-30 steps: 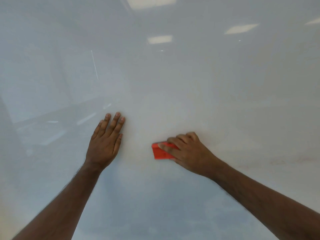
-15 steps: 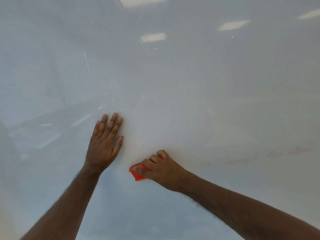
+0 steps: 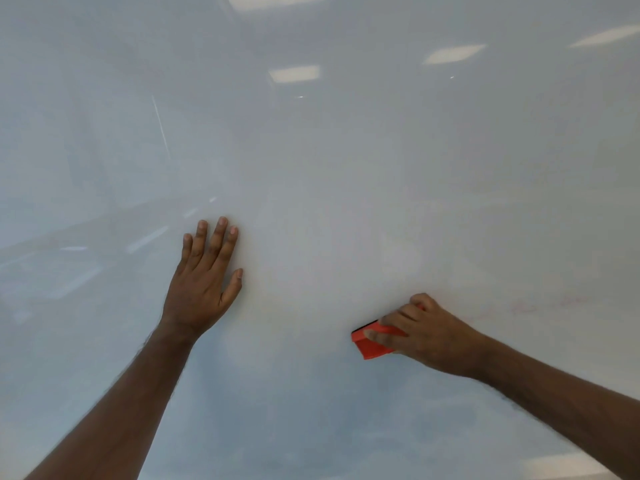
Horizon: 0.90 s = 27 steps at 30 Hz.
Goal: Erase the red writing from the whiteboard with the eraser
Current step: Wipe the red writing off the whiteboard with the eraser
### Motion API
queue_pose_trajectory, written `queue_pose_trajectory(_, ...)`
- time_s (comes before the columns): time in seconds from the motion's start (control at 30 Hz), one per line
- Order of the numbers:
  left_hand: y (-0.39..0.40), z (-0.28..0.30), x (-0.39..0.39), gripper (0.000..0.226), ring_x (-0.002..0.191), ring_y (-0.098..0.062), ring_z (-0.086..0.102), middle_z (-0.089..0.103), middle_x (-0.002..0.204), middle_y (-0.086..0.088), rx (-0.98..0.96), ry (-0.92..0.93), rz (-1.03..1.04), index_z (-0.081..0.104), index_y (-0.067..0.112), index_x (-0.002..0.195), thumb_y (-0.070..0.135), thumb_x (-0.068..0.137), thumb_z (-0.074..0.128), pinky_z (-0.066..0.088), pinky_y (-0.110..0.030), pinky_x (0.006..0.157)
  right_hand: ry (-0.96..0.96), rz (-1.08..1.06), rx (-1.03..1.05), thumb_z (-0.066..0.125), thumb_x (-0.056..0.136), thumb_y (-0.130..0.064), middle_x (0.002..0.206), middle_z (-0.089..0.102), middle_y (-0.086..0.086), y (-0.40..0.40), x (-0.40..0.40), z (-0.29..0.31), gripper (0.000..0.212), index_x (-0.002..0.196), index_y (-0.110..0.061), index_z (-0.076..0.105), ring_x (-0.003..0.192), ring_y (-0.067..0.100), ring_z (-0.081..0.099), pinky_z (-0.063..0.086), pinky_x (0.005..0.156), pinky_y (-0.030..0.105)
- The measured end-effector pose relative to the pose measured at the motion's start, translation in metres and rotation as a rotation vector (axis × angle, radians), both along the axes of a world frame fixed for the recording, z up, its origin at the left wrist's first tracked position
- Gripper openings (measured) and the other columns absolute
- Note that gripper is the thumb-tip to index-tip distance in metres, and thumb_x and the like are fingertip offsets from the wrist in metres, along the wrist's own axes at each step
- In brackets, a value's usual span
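eraser (image 3: 375,342): pressed to whiteboard (image 3: 346,168), lower right, beside faint red writing (image 3: 540,304) | right hand (image 3: 426,332): fingers clamped over its back | left hand (image 3: 204,282): laid flat, fingers straight | handling: judged light, rigid-backed, best gripped across the top

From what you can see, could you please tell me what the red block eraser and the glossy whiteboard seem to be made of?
Red block eraser: likely matte plastic or foam, with a dark strip, perhaps felt. Glossy whiteboard: smooth, hard surface mirroring ceiling lights; exact material unclear.
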<state>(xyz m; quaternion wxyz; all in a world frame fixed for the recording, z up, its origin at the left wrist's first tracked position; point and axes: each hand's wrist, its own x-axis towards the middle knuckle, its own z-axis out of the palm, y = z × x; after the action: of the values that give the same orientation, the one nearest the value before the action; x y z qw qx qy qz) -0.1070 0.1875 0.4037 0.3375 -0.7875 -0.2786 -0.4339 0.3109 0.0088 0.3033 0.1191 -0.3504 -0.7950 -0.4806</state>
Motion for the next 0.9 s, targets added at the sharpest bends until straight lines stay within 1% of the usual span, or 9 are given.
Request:
queue_pose_trajectory(0.1,-0.004,0.01,0.014,0.073,0.171,-0.029,-0.001,0.014,0.182,-0.008,0.008,0.012,-0.003,0.02,0.009,0.173,0.038,0.11,0.043,0.0,-0.048,0.139,0.069,-0.033,0.074,0.058,0.105,-0.037,0.121,0.063,0.001,-0.01,0.011,0.034,0.05,0.153,-0.031,0.046,0.089,0.026,0.059,0.042,0.085,0.046)
queue_pose_trajectory(0.2,-0.008,0.017,0.033,0.073,0.171,-0.03,0.0,0.014,0.182,-0.009,0.022,0.011,0.004,0.021,0.009,0.173,0.039,0.11,0.042,0.001,-0.049,0.139,0.182,-0.079,0.16,0.06,0.103,-0.048,0.12,0.065,0.0,-0.011,0.007,0.075,0.051,0.15,-0.031,0.052,0.089,0.026,0.059,0.043,0.084,0.046)
queue_pose_trajectory(0.33,-0.016,0.022,0.058,0.074,0.171,-0.033,-0.002,0.006,0.183,-0.008,0.017,-0.018,-0.007,0.017,0.01,0.174,0.039,0.111,0.042,0.0,-0.05,0.138,0.35,-0.078,0.155,0.06,0.099,-0.048,0.123,0.064,0.002,-0.002,-0.023,0.098,0.055,0.151,-0.03,0.05,0.092,0.03,0.062,0.046,0.084,0.049)
queue_pose_trajectory(0.43,-0.021,0.021,0.074,0.078,0.171,-0.03,-0.004,0.004,0.183,-0.011,-0.003,-0.043,-0.018,0.014,0.006,0.174,0.039,0.109,0.044,0.0,-0.049,0.139,0.312,-0.085,0.144,0.065,0.095,-0.048,0.121,0.066,0.001,0.008,-0.045,0.081,0.057,0.148,-0.031,0.053,0.091,0.028,0.061,0.046,0.083,0.047)
queue_pose_trajectory(0.53,-0.025,0.019,0.086,0.082,0.171,-0.028,-0.006,0.003,0.182,-0.015,-0.027,-0.06,-0.012,0.01,0.004,0.173,0.04,0.108,0.044,0.001,-0.049,0.139,0.228,-0.057,0.105,0.066,0.096,-0.046,0.118,0.066,-0.001,0.013,-0.049,0.044,0.055,0.147,-0.032,0.051,0.089,0.026,0.06,0.044,0.084,0.045)
queue_pose_trajectory(0.6,-0.029,0.015,0.095,0.085,0.171,-0.028,-0.007,0.002,0.182,-0.017,-0.037,-0.072,-0.01,0.005,0.003,0.173,0.042,0.108,0.044,0.0,-0.048,0.139,0.176,-0.032,0.075,0.064,0.1,-0.04,0.119,0.065,-0.003,0.01,-0.037,0.013,0.051,0.148,-0.033,0.05,0.089,0.025,0.058,0.043,0.084,0.044)
queue_pose_trajectory(0.7,-0.032,0.01,0.105,0.087,0.171,-0.03,-0.006,0.0,0.182,-0.018,-0.045,-0.088,-0.004,0.002,0.002,0.173,0.043,0.108,0.043,-0.001,-0.046,0.139,0.109,-0.053,0.008,0.062,0.101,-0.031,0.122,0.061,-0.005,-0.003,-0.004,-0.021,0.055,0.153,-0.034,0.043,0.091,0.023,0.056,0.044,0.087,0.045)
queue_pose_trajectory(0.8,-0.036,0.006,0.115,0.086,0.17,-0.034,-0.004,0.001,0.182,-0.022,-0.053,-0.098,0.013,0.004,-0.002,0.172,0.043,0.109,0.042,-0.001,-0.048,0.139,0.109,-0.082,-0.006,0.064,0.1,-0.03,0.124,0.059,-0.005,-0.019,0.032,-0.029,0.059,0.153,-0.035,0.04,0.094,0.022,0.057,0.043,0.091,0.045)
queue_pose_trajectory(0.9,-0.04,0.006,0.125,0.086,0.17,-0.036,-0.004,0.001,0.182,-0.023,-0.045,-0.092,0.021,0.003,-0.003,0.172,0.044,0.11,0.04,0.0,-0.054,0.138,0.145,-0.093,0.016,0.064,0.101,-0.034,0.123,0.059,-0.004,-0.032,0.056,-0.02,0.055,0.152,-0.035,0.044,0.093,0.023,0.059,0.044,0.089,0.046)
